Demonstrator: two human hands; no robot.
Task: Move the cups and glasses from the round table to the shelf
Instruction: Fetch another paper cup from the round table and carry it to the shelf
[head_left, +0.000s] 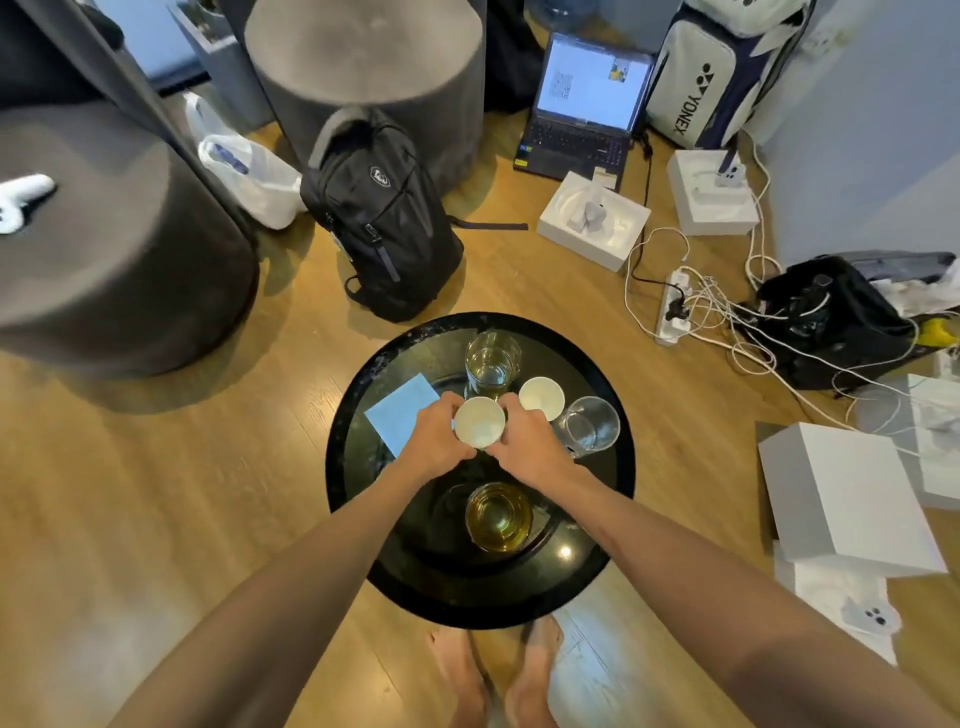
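A round black table (363, 519) stands right below me. At its middle, my left hand (434, 441) and my right hand (530, 441) both grip a white paper cup (479, 422), one on each side. A second white paper cup (541, 396) stands just behind and to the right. A clear glass of water (492, 361) is at the far side. An empty clear glass (589, 427) sits at the right. A glass holding yellow liquid (497, 515) stands near me. A light blue sheet (400, 415) lies on the table's left part.
A black backpack (382, 218) leans behind the table. Grey round stools (104, 249) stand at the left and back. An open laptop (587, 109), white boxes (847, 499), a power strip with tangled cables (675, 306) and a black bag (831, 317) crowd the floor at the right.
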